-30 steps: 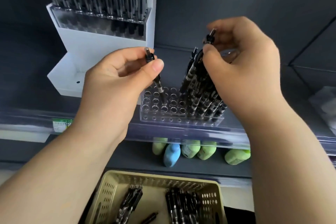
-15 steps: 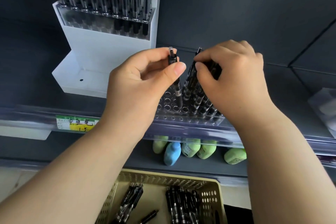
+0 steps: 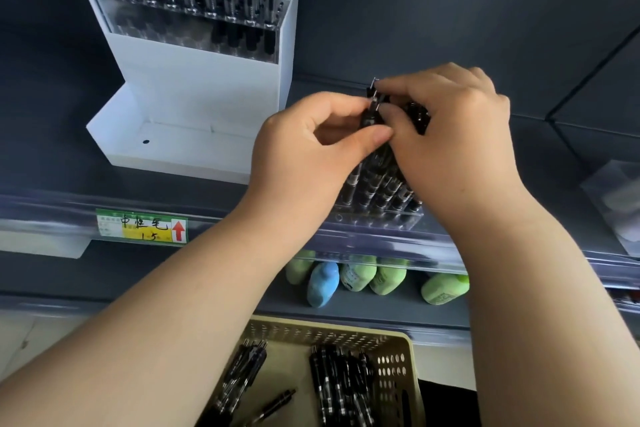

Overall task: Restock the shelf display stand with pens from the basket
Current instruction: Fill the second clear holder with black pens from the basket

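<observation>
A clear display stand (image 3: 377,218) with rows of holes sits at the shelf's front edge, and several black pens (image 3: 381,184) stand in it. My left hand (image 3: 311,152) pinches the top of one black pen (image 3: 372,114) that stands at the left of the group. My right hand (image 3: 446,135) curls over the tops of the standing pens and grips them. Both hands touch and hide most of the stand. Below, a beige perforated basket (image 3: 394,357) holds more black pens (image 3: 339,388), loose and in bundles.
A white stand (image 3: 194,97) full of clear-barrelled pens is on the shelf to the left. A green and yellow price label (image 3: 142,226) sits on the shelf rail. Green and blue bottles (image 3: 353,279) lie on the lower shelf. A clear packet (image 3: 620,204) is at the far right.
My left hand carried its pen to the right and lowered it against the group in the stand. My right hand came down from one raised pen onto the pen tops.
</observation>
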A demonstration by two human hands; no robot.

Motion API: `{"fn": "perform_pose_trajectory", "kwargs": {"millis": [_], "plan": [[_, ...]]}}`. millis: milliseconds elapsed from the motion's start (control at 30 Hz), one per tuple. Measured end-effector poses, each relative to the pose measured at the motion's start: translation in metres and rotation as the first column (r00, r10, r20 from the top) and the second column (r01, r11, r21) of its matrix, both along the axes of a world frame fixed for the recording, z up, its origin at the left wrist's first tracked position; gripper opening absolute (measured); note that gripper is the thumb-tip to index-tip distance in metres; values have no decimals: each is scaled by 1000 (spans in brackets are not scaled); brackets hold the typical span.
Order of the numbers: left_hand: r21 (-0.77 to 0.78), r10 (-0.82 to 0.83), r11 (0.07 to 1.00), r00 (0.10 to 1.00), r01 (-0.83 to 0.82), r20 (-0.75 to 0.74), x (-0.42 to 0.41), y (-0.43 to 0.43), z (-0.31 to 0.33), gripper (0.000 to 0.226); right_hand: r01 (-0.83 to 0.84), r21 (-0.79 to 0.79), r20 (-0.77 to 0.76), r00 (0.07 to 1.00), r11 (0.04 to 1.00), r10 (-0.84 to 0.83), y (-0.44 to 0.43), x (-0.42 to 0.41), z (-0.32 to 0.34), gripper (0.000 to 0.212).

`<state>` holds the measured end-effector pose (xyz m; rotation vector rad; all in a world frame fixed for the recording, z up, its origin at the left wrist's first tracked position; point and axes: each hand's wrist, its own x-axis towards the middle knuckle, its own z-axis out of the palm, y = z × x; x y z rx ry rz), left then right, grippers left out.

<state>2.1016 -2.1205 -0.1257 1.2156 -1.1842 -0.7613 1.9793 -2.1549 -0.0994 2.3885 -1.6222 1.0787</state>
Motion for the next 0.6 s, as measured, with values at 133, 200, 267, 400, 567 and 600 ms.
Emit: {"fn": "perform_pose_trajectory", "kwargs": {"millis": [133,200,267,400,567,600], "plan": [[44,22,999,996,-26,86,-1,-3,-5,24,-24,-20,82,996,1000,25,1,-4,2,26],[40,37,998,990,-43,135,0,-3,-5,25,-33,-26,95,995,999,35,2,-5,3,25],[29,38,999,980,-45,198,0,-2,-3,24,-48,-16,97,994,999,49,3,-6,3,25],[-23,35,999,950,-29,311,-4,2,-5,22,-67,-17,97,993,998,68,2,-5,2,24],[-62,71,997,921,-51,383,-7,2,-10,26,-62,-26,120,991,998,65,2,-5,4,24],[-51,75,997,912,-59,404,-6,1,-11,27,-61,-34,124,990,998,64,2,-5,5,24]]}}
